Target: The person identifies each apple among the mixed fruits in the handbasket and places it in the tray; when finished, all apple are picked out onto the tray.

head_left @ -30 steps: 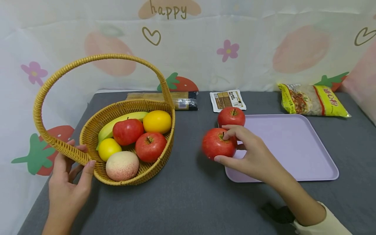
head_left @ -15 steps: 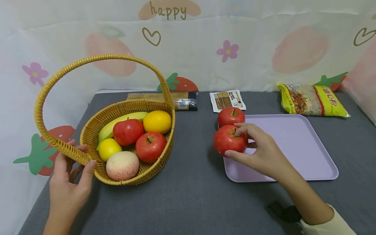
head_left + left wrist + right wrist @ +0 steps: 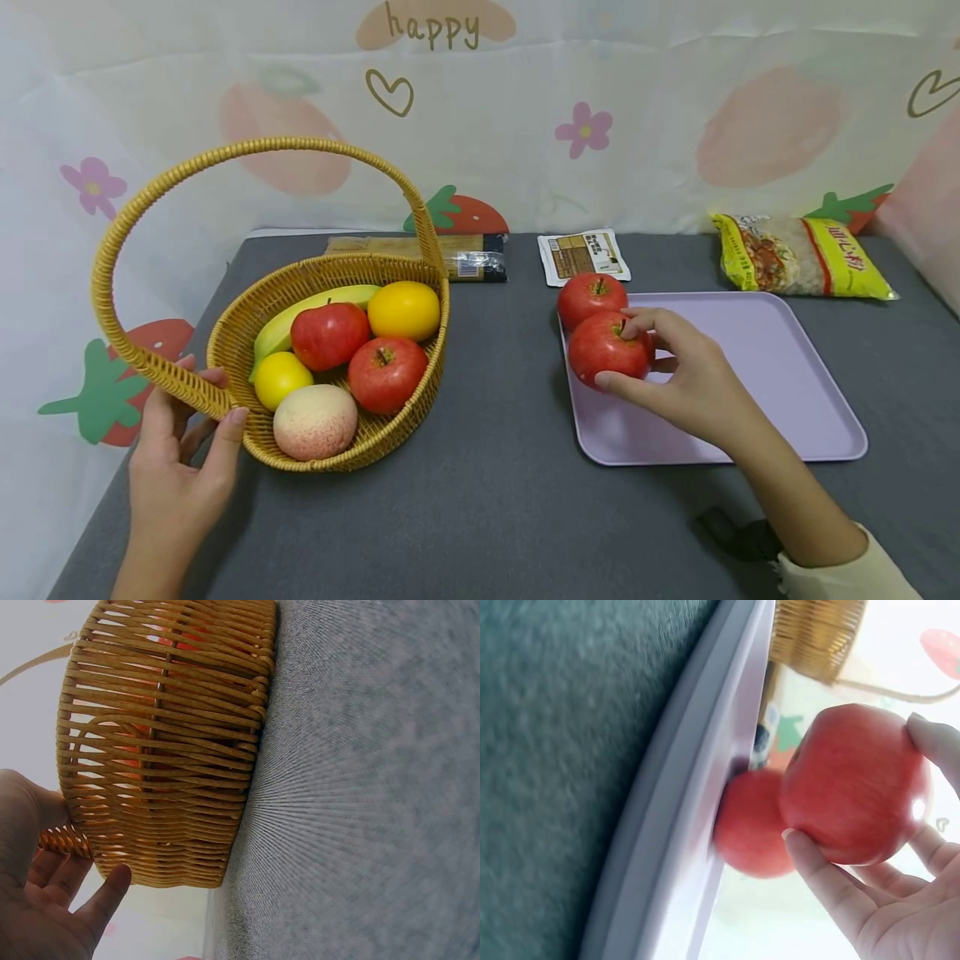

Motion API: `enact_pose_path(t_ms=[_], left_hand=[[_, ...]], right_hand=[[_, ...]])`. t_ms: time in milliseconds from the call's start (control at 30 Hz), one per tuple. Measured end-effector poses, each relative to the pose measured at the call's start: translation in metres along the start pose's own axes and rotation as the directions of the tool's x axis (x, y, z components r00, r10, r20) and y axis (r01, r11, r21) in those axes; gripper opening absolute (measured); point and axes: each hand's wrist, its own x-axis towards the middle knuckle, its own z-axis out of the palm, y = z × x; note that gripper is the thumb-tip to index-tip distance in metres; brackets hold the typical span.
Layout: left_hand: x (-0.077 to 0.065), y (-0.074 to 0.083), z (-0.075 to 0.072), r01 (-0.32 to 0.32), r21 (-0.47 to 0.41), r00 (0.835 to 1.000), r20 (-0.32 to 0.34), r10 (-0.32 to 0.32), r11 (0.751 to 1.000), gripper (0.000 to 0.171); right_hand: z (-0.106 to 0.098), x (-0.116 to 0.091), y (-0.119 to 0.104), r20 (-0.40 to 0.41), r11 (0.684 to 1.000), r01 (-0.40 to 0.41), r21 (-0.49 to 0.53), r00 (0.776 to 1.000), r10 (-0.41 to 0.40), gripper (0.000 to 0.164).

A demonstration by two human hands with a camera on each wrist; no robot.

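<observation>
My right hand (image 3: 682,375) grips a red apple (image 3: 609,350) over the left part of the lilac tray (image 3: 750,400). In the right wrist view this apple (image 3: 859,784) is held above the tray surface, fingers and thumb around its sides. A second red apple (image 3: 591,300) sits at the tray's back left corner, just behind it. My left hand (image 3: 183,458) holds the wicker basket (image 3: 438,367) at the base of its handle, thumb on the rim. Inside lie a banana (image 3: 273,337), two red apples (image 3: 330,335), a yellow lemon (image 3: 281,380), an orange-yellow fruit (image 3: 403,311) and a peach (image 3: 315,422).
Along the back of the grey table (image 3: 465,517) lie a long brown package (image 3: 472,257), a small white packet (image 3: 583,257) and a yellow food bag (image 3: 802,257). A printed cloth (image 3: 480,125) hangs behind them.
My right hand has carried the apple rightward and slightly back, from beside the tray's left edge to over the tray. My left hand stays on the basket.
</observation>
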Motion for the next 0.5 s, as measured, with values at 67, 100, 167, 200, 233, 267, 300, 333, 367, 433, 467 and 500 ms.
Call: enact_pose_path(t_ms=[67,100,167,200,233,267,300,333,367,433,467,500], left_hand=[[0.000,0.000,0.000,0.000,0.001,1.000,0.001,0.000,1.000,0.076],[0.000,0.000,0.000,-0.002,0.000,1.000,0.000,0.002,1.000,0.076],[0.000,0.000,0.000,-0.008,-0.003,1.000,0.000,0.008,1.000,0.076],[0.000,0.000,0.000,-0.011,-0.004,1.000,0.001,0.011,1.000,0.076],[0.000,0.000,0.000,-0.014,-0.007,1.000,0.000,0.014,1.000,0.076],[0.000,0.000,0.000,-0.017,-0.010,1.000,0.000,0.017,1.000,0.077],[0.000,0.000,0.000,-0.019,-0.011,1.000,0.000,0.019,1.000,0.077],[-0.001,-0.001,0.000,-0.021,-0.013,1.000,0.000,0.021,1.000,0.077],[-0.001,-0.001,0.000,-0.024,-0.016,1.000,0.000,0.024,1.000,0.076],[-0.001,-0.001,0.000,-0.027,-0.018,1.000,-0.001,0.027,0.999,0.076],[-0.001,-0.001,0.000,-0.032,-0.018,0.999,-0.003,0.032,0.999,0.076],[-0.001,-0.001,0.000,-0.036,-0.017,0.999,-0.004,0.036,0.999,0.076]], right_hand=[[-0.002,0.000,0.001,-0.004,1.000,-0.020,-0.005,1.000,0.020,0.044],[-0.003,0.000,0.002,-0.004,1.000,-0.030,-0.008,1.000,0.030,0.044],[-0.006,0.000,0.002,-0.001,0.998,-0.054,-0.014,0.999,0.054,0.044],[-0.007,0.000,0.003,0.001,0.998,-0.064,-0.018,0.998,0.064,0.044],[-0.008,0.000,0.003,0.003,0.997,-0.074,-0.020,0.997,0.074,0.044],[-0.009,0.000,0.004,0.006,0.996,-0.081,-0.023,0.997,0.082,0.044],[-0.010,0.000,0.005,0.008,0.996,-0.085,-0.029,0.996,0.085,0.044],[-0.011,0.001,0.005,0.010,0.995,-0.090,-0.035,0.996,0.091,0.044],[-0.012,0.001,0.006,0.012,0.995,-0.095,-0.041,0.995,0.095,0.044],[-0.014,0.001,0.007,0.014,0.994,-0.101,-0.050,0.995,0.102,0.044],[-0.015,0.001,0.008,0.014,0.993,-0.103,-0.057,0.994,0.104,0.044],[-0.016,0.001,0.008,0.013,0.992,-0.105,-0.063,0.994,0.106,0.044]])
